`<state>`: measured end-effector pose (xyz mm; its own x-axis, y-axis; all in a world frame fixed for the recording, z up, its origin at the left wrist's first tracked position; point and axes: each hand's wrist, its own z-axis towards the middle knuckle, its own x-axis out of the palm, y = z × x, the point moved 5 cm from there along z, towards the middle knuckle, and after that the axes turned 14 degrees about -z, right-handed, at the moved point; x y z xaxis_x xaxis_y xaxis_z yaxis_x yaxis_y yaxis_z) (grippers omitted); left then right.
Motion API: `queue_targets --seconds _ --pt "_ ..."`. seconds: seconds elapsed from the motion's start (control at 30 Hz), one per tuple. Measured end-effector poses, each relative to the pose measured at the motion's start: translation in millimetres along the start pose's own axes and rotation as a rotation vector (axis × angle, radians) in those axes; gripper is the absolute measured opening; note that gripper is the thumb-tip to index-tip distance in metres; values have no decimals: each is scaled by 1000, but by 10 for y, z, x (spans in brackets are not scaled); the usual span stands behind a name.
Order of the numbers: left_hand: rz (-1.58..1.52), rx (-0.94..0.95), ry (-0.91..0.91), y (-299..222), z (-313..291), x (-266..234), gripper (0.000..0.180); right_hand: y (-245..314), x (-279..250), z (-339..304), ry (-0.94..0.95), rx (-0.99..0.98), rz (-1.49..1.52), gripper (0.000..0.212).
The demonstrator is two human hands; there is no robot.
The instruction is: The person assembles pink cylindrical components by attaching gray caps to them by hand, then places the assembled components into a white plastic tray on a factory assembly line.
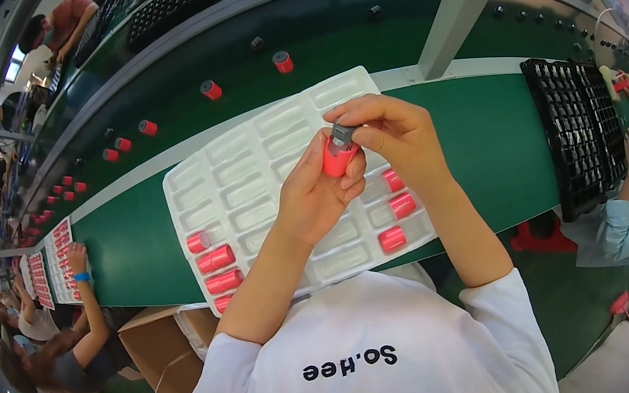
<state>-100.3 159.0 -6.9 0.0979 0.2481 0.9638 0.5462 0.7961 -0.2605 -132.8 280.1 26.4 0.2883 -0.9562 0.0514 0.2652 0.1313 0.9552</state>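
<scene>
Above a white moulded tray (246, 195), my left hand (312, 200) holds a small red cylinder (336, 161) upright between thumb and fingers. The fingers and thumb of my right hand (400, 132) are closed on the dark grey cap (342, 134) at its upper end. A pale, clear-looking band shows between the cap and the red body. Several red cylinders lie in the tray's near-left pockets, one of them a cylinder (216, 259) on its side. More rest at the right side of the tray, including a red cylinder (392, 240) beyond my left hand.
A green belt behind a metal rail carries several red cylinders with grey tops, such as one cylinder (283, 62). Black trays (573, 128) stand at the right beside a co-worker in light blue. Another person's hand (77, 256) reaches over filled trays at the left. A cardboard box (164, 348) sits below the table.
</scene>
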Motion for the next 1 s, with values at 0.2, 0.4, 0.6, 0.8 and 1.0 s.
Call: queue_targets --seconds 0.2,0.4,0.6,0.8,1.0 --pt "-33 28 -32 29 -9 40 31 68 -20 -56 26 -120 -273 15" --pt "80 135 -152 87 4 -13 32 161 57 -148 -62 -221 -582 16" --pt "74 183 -330 146 -27 -177 30 26 137 -342 -153 -95 -518 21" --pt "452 238 -387 -152 250 -381 44 -110 4 380 -155 -277 -760 17" --pt "617 91 -389 123 206 -449 38 -951 -518 1457 -201 -448 -1244 18"
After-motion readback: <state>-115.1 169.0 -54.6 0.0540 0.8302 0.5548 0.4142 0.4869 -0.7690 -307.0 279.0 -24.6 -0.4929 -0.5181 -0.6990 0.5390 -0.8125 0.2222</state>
